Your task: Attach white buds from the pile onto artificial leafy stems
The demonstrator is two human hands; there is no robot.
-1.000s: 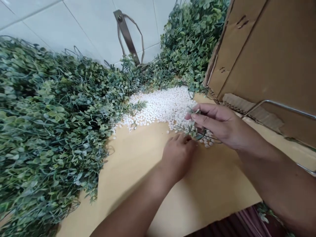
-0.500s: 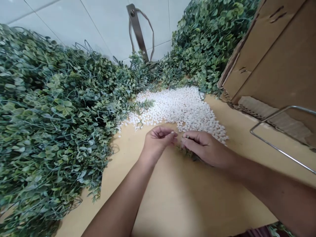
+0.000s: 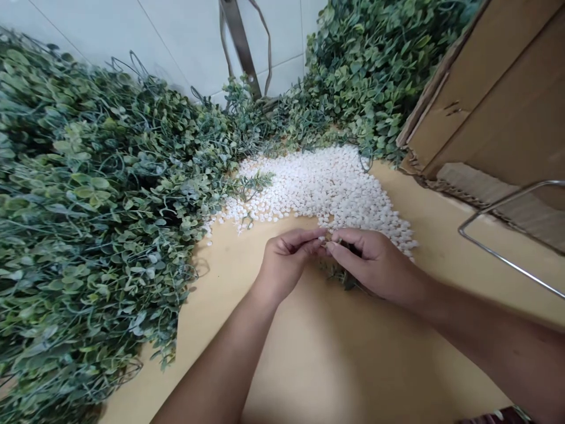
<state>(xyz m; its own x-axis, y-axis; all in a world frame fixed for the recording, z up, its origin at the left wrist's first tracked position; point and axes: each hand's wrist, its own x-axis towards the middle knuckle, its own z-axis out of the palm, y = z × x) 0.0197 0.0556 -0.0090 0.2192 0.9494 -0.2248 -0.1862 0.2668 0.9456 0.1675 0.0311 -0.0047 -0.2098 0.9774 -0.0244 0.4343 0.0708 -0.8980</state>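
Note:
My right hand [image 3: 368, 256] is closed around the stem of an artificial leaf sprig [image 3: 342, 275], whose green leaves hang out below the palm. My left hand [image 3: 291, 253] pinches a small white plastic piece [image 3: 322, 238] between thumb and fingertips. The fingertips of both hands meet at the end of the stem, so the contact there is partly hidden. Just beyond the hands spreads a heap of small white plastic pieces [image 3: 318, 182], with a loose green sprig [image 3: 260, 179] lying on its left part.
Artificial greenery [image 3: 101, 212] is piled high on the left, and another leafy pile [image 3: 366, 82] stands at the back right. A cardboard box [image 3: 498, 100] and a bent metal rod [image 3: 507, 259] are at the right. Behind is a tiled wall [image 3: 185, 35] with a metal bar [image 3: 242, 50].
My left hand has moved right, bringing the white piece against the stem in my right hand; before, the hands were slightly apart. The camera view has shifted a little.

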